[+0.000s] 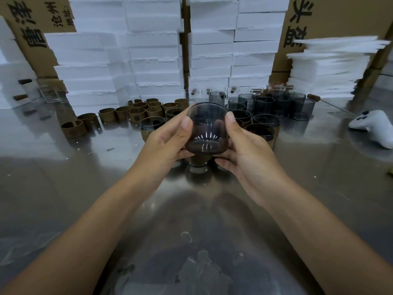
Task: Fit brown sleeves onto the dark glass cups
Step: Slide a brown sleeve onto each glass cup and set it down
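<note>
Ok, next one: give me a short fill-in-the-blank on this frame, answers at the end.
1. The left hand and right hand grip one dark glass cup, each with its ____ on the near side.
2. The loose brown sleeves sit to the ____ of the cluster of bare dark cups.
3. The game controller lies on the person's far ____.
4. The stacked foam blocks behind are ____.

Answers: thumb; left; right; white
</note>
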A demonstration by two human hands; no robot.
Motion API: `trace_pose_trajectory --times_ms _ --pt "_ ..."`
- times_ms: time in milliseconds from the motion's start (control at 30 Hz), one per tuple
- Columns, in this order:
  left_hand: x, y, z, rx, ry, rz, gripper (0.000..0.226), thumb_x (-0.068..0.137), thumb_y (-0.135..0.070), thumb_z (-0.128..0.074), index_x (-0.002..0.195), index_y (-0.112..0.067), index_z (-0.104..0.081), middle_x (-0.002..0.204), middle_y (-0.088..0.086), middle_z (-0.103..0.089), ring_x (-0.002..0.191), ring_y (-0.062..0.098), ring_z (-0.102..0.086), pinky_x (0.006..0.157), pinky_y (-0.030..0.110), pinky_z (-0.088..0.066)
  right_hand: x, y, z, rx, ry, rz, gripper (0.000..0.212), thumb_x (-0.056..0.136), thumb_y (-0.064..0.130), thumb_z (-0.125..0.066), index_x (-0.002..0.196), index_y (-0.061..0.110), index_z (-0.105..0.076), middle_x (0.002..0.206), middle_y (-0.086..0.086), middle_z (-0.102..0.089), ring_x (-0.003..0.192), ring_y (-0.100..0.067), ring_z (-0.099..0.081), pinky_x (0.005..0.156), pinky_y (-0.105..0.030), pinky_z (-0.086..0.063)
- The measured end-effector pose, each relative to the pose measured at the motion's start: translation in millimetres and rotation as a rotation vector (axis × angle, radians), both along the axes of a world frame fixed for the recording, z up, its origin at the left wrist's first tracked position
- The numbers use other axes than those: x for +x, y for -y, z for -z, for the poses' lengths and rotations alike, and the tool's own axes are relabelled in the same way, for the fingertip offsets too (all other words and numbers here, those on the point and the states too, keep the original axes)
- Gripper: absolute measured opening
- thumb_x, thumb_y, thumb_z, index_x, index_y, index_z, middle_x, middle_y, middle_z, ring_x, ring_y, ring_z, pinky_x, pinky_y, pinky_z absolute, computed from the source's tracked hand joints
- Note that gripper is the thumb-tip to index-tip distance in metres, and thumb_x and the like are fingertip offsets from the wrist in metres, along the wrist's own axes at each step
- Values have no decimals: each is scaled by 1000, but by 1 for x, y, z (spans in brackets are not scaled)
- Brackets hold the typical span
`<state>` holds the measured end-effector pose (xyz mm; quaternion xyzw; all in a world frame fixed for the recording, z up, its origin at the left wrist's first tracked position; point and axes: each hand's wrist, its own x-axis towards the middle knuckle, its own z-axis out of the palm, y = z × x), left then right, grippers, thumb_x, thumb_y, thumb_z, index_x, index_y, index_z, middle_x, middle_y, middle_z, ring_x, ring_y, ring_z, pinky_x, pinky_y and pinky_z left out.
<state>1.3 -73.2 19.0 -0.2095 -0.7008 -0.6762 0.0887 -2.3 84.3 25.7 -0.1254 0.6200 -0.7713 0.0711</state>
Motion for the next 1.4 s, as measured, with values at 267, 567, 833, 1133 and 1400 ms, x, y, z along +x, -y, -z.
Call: trace_pose_trajectory --times_ms 267,567,833,1133,1400 --pt "2 -3 3 -1 -28 -68 56 72 -30 -71 123 -10 -59 105 -6 -73 101 8 -67 80 15 -50 -1 2 -1 62 83 41 46 92 56 -43 87 19 -70 68 -1 -70 56 -8 -63 63 -24 -52" --pt "-8 0 9 102 34 -177 34 69 -53 -71 91 -27 -73 91 -3 -75 89 10 -70 73 20 -54 2 5 2 100 -172 22 51 55 67 -58 89 30 -70 82 11 -70 70 -2 -63 65 -18 -49" --pt "-5 -1 9 15 61 -181 42 66 -65 -59 91 -34 -72 93 -8 -75 93 10 -70 87 32 -53 4 6 3 98 -242 71 19 70 38 -68 84 27 -68 74 15 -73 70 7 -66 59 -6 -46" --pt "-7 -2 0 97 143 -259 44 85 -58 -41 108 -27 -62 95 -3 -73 85 11 -69 79 29 -50 4 6 1 29 -28 159 60 49 59 -66 91 18 -73 82 2 -75 83 -13 -72 81 -27 -54" --pt "-43 73 -10 67 35 -709 15 94 -10 -55 93 -25 -60 88 -3 -66 71 0 -64 67 14 -52 -5 6 3 -99 91 140 57 44 56 -67 85 17 -69 75 -2 -69 64 -10 -68 72 -29 -52"
